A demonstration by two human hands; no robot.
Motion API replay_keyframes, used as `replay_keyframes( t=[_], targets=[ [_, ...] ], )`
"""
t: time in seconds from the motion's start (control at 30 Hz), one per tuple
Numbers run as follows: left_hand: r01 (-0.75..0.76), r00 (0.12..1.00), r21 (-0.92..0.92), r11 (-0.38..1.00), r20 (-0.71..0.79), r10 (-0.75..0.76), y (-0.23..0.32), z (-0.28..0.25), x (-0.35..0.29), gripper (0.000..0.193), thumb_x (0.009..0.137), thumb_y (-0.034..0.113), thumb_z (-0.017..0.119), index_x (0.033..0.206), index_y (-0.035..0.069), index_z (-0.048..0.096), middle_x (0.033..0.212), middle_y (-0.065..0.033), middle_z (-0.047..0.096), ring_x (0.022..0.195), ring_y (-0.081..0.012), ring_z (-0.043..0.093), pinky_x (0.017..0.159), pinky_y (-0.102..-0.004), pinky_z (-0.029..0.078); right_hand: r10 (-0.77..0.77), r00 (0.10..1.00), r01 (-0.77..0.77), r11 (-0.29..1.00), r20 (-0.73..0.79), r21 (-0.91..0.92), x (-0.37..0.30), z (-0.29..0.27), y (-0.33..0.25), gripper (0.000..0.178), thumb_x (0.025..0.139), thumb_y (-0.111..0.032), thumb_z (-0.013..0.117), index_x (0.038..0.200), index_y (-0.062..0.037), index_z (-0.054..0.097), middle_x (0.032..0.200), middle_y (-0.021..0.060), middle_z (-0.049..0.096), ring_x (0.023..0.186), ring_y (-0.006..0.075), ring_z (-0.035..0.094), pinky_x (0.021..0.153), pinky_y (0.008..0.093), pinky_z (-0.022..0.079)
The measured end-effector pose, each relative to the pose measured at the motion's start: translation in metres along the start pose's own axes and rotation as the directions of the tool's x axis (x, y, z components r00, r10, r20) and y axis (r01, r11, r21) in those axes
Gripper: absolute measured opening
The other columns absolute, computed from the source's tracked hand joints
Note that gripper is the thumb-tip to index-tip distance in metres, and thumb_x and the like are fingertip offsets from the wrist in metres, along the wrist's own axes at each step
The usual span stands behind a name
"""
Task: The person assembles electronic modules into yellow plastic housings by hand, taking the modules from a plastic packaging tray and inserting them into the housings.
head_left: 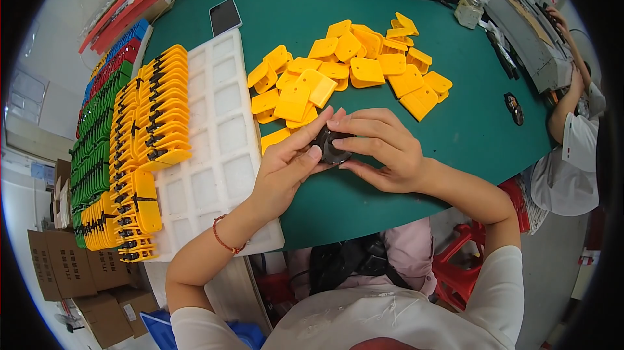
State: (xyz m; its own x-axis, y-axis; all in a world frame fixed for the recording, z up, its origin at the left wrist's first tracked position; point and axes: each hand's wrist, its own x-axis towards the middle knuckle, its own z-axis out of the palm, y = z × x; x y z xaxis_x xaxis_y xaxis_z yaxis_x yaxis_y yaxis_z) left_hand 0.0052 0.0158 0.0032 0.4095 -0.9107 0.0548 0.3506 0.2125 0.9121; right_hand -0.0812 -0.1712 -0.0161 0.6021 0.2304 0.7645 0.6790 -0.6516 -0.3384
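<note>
While a round black part [333,148] is held between the left grip [284,167] and the right grip [390,154] over the bench [296,9], loose yellow pieces [367,72] are spread beyond, apparently unfinished; black-fitted yellow pieces [171,131], seemingly done, are lined up along the white tray [237,171].

The round part [331,154] is black (the pieces [367,72] yellow).
</note>
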Motion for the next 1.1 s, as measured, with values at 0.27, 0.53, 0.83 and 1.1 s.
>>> replay_keyframes(
  t=[0.27, 0.53, 0.83, 1.1],
  targets=[
    [-0.008, 1.0, 0.011, 1.0, 0.015, 0.008, 0.0001, 0.001, -0.0014, 0.049, 0.097, 0.01, 0.039, 0.143, 0.001, 0.024, 0.147, -0.0137, 0.027, 0.13, -0.0217, 0.035, 0.103, -0.0334, 0.037, -0.055, 0.998, 0.054, 0.998, -0.016, -0.018, -0.0001, -0.001, 0.0017, 0.04, 0.064, -0.002, 0.074, 0.101, -0.0014, 0.06, 0.117, 0.013, 0.058, 0.102, 0.0306, 0.056, 0.085, 0.0379, 0.048],
    [-0.032, 0.999, 0.066, 0.997, 0.022, 0.031, -0.0004, 0.002, -0.0038, 0.05, 0.097, 0.014, 0.041, 0.142, 0.001, 0.025, 0.146, -0.0127, 0.029, 0.13, -0.0201, 0.035, 0.102, -0.0317, 0.037, -0.063, 0.998, 0.063, 0.998, -0.024, -0.006, 0.0006, -0.0019, 0.0008, 0.037, 0.065, -0.003, 0.074, 0.099, -0.0012, 0.061, 0.116, 0.0127, 0.059, 0.102, 0.0296, 0.057, 0.084, 0.0365, 0.048],
    [-0.043, 0.999, 0.115, 0.992, 0.023, 0.041, -0.0003, 0.0025, -0.0048, 0.049, 0.098, 0.013, 0.04, 0.142, 0.0, 0.026, 0.146, -0.0132, 0.029, 0.131, -0.0196, 0.033, 0.104, -0.0301, 0.033, -0.077, 0.996, 0.077, 0.997, -0.037, 0.004, 0.0003, -0.0007, 0.0032, 0.036, 0.065, -0.003, 0.075, 0.099, -0.0013, 0.062, 0.115, 0.0127, 0.06, 0.1, 0.0287, 0.058, 0.083, 0.0355, 0.049],
    [-0.042, 0.999, 0.12, 0.992, 0.027, 0.039, 0.0005, 0.0036, -0.0049, 0.048, 0.097, 0.011, 0.04, 0.141, -0.002, 0.026, 0.145, -0.0146, 0.032, 0.131, -0.0197, 0.034, 0.105, -0.0289, 0.031, -0.072, 0.997, 0.073, 0.997, -0.029, 0.031, 0.0014, -0.0029, 0.003, 0.037, 0.065, -0.003, 0.075, 0.1, -0.0018, 0.063, 0.115, 0.0111, 0.061, 0.1, 0.0278, 0.057, 0.083, 0.0347, 0.049]
  ],
)
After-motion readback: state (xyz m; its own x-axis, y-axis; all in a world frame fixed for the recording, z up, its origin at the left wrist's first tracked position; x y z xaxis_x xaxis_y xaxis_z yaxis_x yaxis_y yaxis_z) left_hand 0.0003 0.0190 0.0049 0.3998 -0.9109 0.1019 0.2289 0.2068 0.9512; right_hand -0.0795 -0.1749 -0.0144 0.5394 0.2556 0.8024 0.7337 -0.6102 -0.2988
